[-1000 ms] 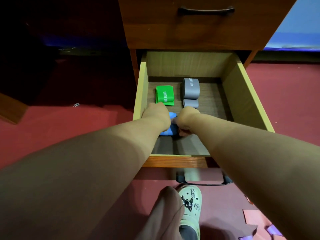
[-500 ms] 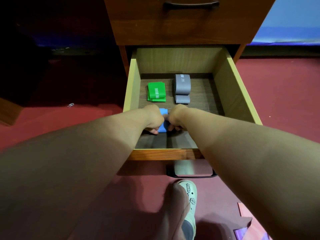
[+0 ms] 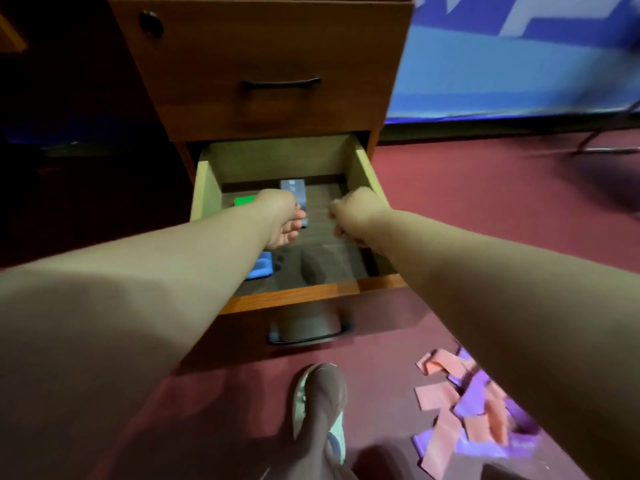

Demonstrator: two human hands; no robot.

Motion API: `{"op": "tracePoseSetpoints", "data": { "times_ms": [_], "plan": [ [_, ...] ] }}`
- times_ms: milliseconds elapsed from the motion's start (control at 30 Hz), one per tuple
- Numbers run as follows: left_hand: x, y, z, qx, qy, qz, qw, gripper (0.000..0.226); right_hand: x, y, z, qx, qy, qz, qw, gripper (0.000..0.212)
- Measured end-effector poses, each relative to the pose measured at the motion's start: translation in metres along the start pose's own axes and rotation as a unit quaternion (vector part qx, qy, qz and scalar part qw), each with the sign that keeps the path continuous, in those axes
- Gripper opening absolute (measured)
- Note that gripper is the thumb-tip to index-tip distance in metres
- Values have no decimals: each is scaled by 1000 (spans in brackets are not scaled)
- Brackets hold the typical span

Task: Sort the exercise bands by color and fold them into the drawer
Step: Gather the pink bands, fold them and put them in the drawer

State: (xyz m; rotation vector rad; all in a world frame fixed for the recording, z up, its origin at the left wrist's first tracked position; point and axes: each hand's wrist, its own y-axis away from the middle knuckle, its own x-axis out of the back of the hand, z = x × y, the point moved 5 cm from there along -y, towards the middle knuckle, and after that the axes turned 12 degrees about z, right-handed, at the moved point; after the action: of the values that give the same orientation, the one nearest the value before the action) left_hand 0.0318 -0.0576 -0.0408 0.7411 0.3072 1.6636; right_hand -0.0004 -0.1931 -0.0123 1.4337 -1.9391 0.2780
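Note:
The open wooden drawer [image 3: 202,192] holds a folded blue band [image 3: 260,267] near its front left, lying free below my left forearm. A folded green band [image 3: 244,201] and a grey band [image 3: 294,188] lie further back, both partly hidden by my left hand [image 3: 282,216]. That hand hovers above the drawer floor with relaxed fingers and holds nothing. My right hand [image 3: 353,216] hangs over the drawer's right side with its fingers curled in, and nothing shows in it. The picture is blurred by motion.
A heap of pink bands [image 3: 436,393] and purple bands [image 3: 478,400] lies on the red carpet at the lower right. A closed drawer with a dark handle [image 3: 280,83] sits above. My foot in a pale clog [image 3: 318,410] stands before the drawer. A blue banner [image 3: 502,64] is behind.
Both hands have let go of the blue band, lifted and parted; the band now lies alone at the front left. The camera view tilted up and right, so the floor heap shows.

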Motion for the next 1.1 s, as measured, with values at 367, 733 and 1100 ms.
{"op": "tracePoseSetpoints", "data": {
  "times_ms": [367,733,1100],
  "plan": [
    [-180,172,26,-94,27,-237,967,19,189,88,136,2,67,285,956,29],
    [-310,204,-117,-36,-204,-313,927,19,198,137,356,-177,133,133,966,27],
    [-363,121,-224,-57,-407,-300,861,16,102,98,429,-173,208,-149,951,29]
  ]
}}
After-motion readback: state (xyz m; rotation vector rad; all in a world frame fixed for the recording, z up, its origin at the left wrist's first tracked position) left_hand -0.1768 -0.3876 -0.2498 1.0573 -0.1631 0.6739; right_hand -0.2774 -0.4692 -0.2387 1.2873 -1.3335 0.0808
